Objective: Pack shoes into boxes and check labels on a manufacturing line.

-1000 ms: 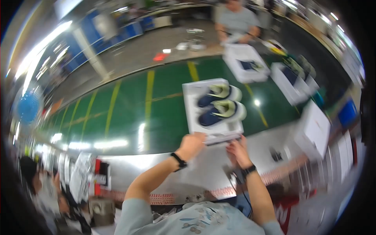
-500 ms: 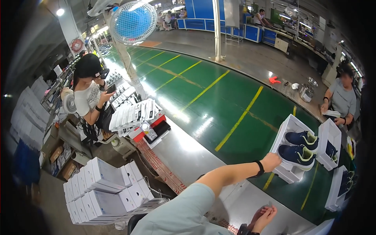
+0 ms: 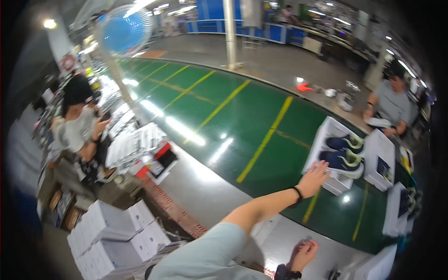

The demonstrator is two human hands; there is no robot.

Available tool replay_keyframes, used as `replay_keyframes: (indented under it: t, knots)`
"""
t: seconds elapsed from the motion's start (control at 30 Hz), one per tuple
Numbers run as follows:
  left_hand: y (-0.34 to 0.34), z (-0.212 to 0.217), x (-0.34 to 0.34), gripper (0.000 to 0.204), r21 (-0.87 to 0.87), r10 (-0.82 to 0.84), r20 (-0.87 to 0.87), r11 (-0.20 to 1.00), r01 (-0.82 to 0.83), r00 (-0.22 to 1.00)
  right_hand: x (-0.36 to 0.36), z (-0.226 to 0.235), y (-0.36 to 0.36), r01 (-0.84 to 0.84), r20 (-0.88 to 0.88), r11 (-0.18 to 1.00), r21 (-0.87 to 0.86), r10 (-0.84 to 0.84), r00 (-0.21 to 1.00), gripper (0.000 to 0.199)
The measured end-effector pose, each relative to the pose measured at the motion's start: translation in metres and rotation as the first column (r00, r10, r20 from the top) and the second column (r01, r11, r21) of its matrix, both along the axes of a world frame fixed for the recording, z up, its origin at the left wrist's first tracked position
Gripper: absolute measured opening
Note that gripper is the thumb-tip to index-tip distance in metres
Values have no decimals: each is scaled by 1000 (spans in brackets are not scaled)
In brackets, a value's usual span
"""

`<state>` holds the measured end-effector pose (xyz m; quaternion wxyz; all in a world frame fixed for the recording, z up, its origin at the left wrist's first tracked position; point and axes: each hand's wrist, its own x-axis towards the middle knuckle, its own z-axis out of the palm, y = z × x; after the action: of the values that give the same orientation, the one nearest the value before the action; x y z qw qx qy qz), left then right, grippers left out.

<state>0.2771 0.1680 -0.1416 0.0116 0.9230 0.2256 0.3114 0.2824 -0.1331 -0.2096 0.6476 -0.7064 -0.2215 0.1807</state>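
Observation:
On the green conveyor belt (image 3: 219,135), a white shoe box (image 3: 316,145) stands open with a pair of navy sneakers lined in pale green. The nearer sneaker (image 3: 339,160) rests across the near rim, in front of the farther sneaker (image 3: 345,143). My left hand (image 3: 313,179), a black band at its wrist, reaches to the box's near corner with fingers stretched out, close to the sneaker's toe; contact is unclear. My right hand (image 3: 305,255) hovers low over the metal ledge (image 3: 275,233), fingers curled together; what they hold, if anything, is hidden.
Further open boxes, one white box (image 3: 379,161) and one at the right edge (image 3: 396,212), hold navy shoes. A co-worker (image 3: 392,105) sits across the belt; another person (image 3: 77,116) holds a phone. White boxes (image 3: 116,233) are stacked left. A fan (image 3: 123,30) hangs above.
My left hand has opened from a closed grip at the box's corner, its fingers now extended. The whole view has shifted, moving the scene leftward. My right hand stays low with fingers curled.

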Motion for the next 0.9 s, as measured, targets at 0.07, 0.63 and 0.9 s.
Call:
replay_keyframes:
  t: [0.07, 0.63, 0.9]
  knots:
    - [-47, 4, -2, 74, -197, -152, 55, 967, 160, 987, 4, 9, -7, 20, 125, 994, -111, -6, 992, 15]
    - [-213, -18, -90, 27, -291, -528, 77, 800, 525, 846, -2, -2, 42, -29, 500, 995, 98, -24, 866, 8]
    - [-206, -4, -110, 26, -175, -417, -30, 897, 406, 908, -37, 12, 93, 3, 644, 998, -70, 43, 764, 8]
